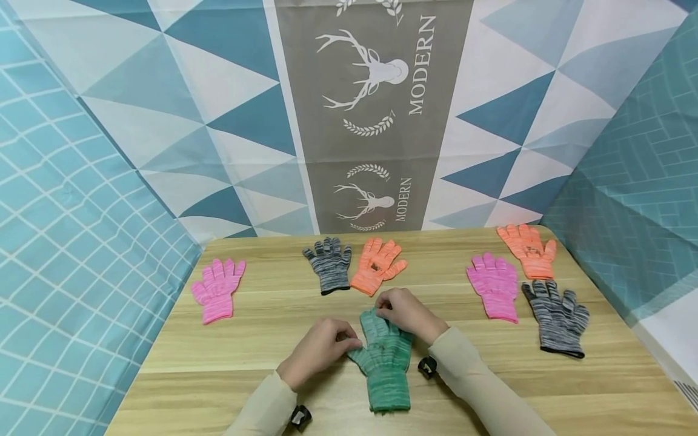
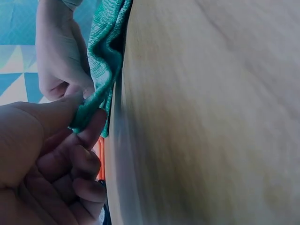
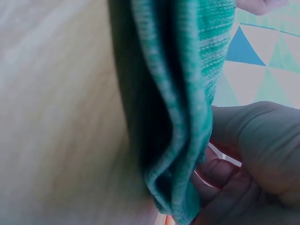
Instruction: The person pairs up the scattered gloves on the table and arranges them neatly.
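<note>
A green knitted glove (image 1: 386,363) lies on the table near its front, cuff toward the person and fingers pointing away. My left hand (image 1: 323,346) pinches the tip of the glove's thumb between thumb and forefinger; the left wrist view shows the green fabric (image 2: 104,65) caught there. At the glove's far end, my right hand (image 1: 406,312) pinches a fingertip of it and covers some of its fingers. Close up in the right wrist view, the green fabric (image 3: 187,108) is folded along its edge beside my curled fingers (image 3: 222,176).
On the wooden table (image 1: 262,357), pink gloves lie left (image 1: 219,290) and right (image 1: 494,286). Grey striped gloves lie behind (image 1: 331,266) and right (image 1: 558,318). Orange gloves lie behind (image 1: 377,266) and far right (image 1: 530,249). Patterned cloth (image 1: 229,121) hangs behind the table.
</note>
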`<state>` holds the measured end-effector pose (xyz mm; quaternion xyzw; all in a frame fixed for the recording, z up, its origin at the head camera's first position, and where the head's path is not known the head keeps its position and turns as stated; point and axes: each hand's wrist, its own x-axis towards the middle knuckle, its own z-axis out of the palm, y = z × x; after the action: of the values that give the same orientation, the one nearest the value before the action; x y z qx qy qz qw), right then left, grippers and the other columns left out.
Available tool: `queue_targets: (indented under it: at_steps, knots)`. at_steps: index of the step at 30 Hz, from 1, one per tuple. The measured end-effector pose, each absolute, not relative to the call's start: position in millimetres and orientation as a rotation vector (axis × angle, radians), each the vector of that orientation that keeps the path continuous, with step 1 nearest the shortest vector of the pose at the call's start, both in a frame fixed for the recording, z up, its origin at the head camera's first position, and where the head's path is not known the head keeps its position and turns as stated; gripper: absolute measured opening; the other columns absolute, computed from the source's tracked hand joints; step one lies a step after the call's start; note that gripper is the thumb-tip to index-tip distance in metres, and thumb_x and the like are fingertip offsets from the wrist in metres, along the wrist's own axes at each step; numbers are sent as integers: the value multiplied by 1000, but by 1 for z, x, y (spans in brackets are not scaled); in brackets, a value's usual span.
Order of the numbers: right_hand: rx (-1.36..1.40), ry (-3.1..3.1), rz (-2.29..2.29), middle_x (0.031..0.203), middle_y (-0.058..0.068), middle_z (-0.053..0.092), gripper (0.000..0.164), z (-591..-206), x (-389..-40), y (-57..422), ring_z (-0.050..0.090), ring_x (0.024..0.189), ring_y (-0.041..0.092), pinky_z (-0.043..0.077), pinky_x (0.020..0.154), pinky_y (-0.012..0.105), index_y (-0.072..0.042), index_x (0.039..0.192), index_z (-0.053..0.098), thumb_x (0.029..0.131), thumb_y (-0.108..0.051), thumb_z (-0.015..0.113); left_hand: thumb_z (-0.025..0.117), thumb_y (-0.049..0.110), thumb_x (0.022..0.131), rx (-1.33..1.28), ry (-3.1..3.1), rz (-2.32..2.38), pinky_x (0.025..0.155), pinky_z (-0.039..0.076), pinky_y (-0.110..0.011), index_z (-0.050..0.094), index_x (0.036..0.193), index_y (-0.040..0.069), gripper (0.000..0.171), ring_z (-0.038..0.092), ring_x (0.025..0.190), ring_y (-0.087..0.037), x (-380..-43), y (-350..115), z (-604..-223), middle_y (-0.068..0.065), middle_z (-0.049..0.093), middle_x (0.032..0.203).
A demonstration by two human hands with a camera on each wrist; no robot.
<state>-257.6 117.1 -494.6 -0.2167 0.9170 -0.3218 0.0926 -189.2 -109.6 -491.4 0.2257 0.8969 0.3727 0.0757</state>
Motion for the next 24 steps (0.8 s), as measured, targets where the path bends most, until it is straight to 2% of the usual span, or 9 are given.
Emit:
queue_targets:
  at_steps: [4, 7, 10, 13, 17, 21, 24]
  knots:
    - [-643, 2727, -944, 85, -1, 70, 5, -496, -259, 117, 58, 70, 8, 51, 66, 30, -8, 97, 76, 95, -12, 74, 79, 30, 91, 662, 2648, 1126, 66, 52, -22, 77, 94, 21, 10, 60, 71, 1, -189, -112, -491, 11, 72, 86]
    - [-643, 2728, -938, 85, -2, 70, 5, -497, -259, 117, 58, 70, 7, 51, 66, 29, -9, 97, 76, 95, -13, 73, 83, 25, 88, 681, 2610, 1103, 66, 51, -22, 75, 101, 17, 17, 58, 72, 0, -189, -115, -490, 9, 70, 88]
    - [-647, 2726, -941, 86, -1, 71, 5, -497, -260, 117, 58, 70, 7, 51, 67, 30, -9, 97, 76, 96, -13, 73, 82, 21, 89, 696, 2603, 1086, 63, 50, -21, 74, 101, 16, 15, 56, 68, 0, -190, -118, -489, 9, 68, 82]
    - [-643, 2726, -949, 88, -1, 71, 5, -498, -260, 117, 59, 72, 8, 52, 68, 31, -9, 97, 76, 96, -12, 72, 76, 22, 95, 690, 2616, 1092, 57, 48, -21, 75, 98, 15, 7, 54, 60, 0, -190, -119, -489, 7, 66, 74]
    - [-634, 2727, -934, 89, 0, 72, 4, -497, -261, 117, 60, 73, 8, 53, 70, 32, -10, 98, 76, 96, -11, 72, 69, 20, 99, 680, 2657, 1091, 51, 43, -20, 77, 98, 11, 11, 48, 53, 1, -190, -117, -491, 7, 62, 66]
    - [-702, 2794, -851, 90, 1, 69, 6, -492, -255, 117, 60, 79, 12, 53, 72, 33, -9, 100, 76, 95, -12, 74, 70, 14, 97, 640, 2711, 1072, 50, 39, -19, 76, 99, 6, 10, 43, 51, 1, -189, -114, -493, 9, 56, 62]
    - [-793, 2887, -773, 93, 2, 66, 9, -484, -246, 118, 58, 85, 16, 53, 75, 35, -9, 101, 75, 94, -14, 76, 72, 13, 95, 601, 2740, 1055, 51, 40, -20, 74, 97, 6, 8, 45, 52, 0, -188, -112, -493, 9, 56, 64]
